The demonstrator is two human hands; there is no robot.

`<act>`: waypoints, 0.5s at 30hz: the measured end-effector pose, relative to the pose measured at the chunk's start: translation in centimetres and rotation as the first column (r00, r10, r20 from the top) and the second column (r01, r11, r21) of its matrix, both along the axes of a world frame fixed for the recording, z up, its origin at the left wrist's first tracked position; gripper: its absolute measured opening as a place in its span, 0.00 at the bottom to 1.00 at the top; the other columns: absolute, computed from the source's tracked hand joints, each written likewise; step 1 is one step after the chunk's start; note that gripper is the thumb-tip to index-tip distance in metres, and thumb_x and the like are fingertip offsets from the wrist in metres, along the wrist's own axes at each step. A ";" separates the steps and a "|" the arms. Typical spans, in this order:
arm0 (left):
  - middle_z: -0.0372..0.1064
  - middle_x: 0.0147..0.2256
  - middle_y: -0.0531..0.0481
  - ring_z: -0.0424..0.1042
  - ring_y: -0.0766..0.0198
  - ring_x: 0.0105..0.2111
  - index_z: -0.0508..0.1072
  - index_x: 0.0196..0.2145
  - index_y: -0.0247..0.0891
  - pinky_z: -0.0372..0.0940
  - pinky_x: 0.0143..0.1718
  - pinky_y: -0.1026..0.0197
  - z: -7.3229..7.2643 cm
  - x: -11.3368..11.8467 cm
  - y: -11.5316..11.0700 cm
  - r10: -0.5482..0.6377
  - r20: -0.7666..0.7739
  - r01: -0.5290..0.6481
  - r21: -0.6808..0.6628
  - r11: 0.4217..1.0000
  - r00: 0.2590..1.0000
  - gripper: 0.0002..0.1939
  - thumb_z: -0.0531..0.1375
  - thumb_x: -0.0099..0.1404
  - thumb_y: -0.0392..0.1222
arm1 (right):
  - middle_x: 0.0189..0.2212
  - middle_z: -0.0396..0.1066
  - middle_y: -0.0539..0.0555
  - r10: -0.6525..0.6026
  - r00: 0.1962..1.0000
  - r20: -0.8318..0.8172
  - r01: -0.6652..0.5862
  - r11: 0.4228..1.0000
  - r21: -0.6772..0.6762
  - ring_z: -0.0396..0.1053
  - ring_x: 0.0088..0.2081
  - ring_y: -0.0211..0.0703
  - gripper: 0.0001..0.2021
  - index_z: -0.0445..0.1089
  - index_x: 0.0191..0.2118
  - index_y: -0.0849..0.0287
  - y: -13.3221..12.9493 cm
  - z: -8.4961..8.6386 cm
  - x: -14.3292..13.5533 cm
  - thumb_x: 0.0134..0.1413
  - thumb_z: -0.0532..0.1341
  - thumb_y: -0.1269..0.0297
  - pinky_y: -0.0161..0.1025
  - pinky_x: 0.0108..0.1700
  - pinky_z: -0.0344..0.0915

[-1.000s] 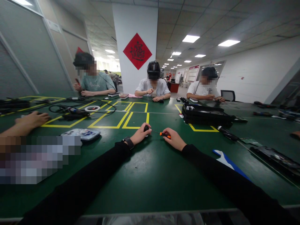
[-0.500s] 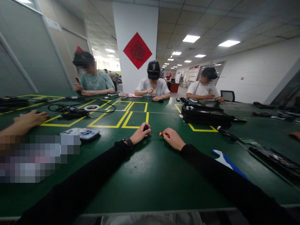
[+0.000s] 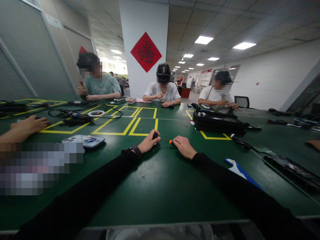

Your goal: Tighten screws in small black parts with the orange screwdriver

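My left hand [image 3: 147, 142], with a dark watch on its wrist, is closed around a small black object [image 3: 155, 135] just above or on the green table; the fingers hide too much of it to tell its kind. My right hand [image 3: 185, 146] grips a screwdriver [image 3: 171, 142] with an orange collar. Its thin shaft points left, and the tip reaches the black object; whether it sits in a screw is too small to see. Most of the handle is hidden under my right fingers.
A blue and white tool [image 3: 242, 171] lies right of my right forearm. Beyond it are a black open case [image 3: 221, 121] and an electronic part [image 3: 295, 170]. A phone [image 3: 87, 141] and another person's hand [image 3: 30, 126] are at left. Several people sit around the table.
My right fingers have shifted on the screwdriver and now cover more of its handle. My left hand keeps its hold on the black object. The view has shifted slightly.
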State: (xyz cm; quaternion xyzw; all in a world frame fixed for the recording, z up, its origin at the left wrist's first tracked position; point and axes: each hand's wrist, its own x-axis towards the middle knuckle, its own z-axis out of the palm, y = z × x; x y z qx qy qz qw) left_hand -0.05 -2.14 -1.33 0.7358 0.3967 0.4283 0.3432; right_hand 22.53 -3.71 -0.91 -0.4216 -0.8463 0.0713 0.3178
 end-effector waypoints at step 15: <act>0.64 0.29 0.54 0.64 0.68 0.29 0.63 0.37 0.38 0.61 0.33 0.63 -0.2 -0.4 0.7 0.044 0.004 -0.044 0.054 0.998 0.999 0.13 0.54 0.57 0.48 | 0.33 0.65 0.51 0.134 0.986 -0.100 -0.142 0.987 -0.080 0.62 0.35 0.38 0.10 0.61 0.39 0.59 0.0 -0.2 0.2 0.48 0.56 0.68 0.37 0.39 0.59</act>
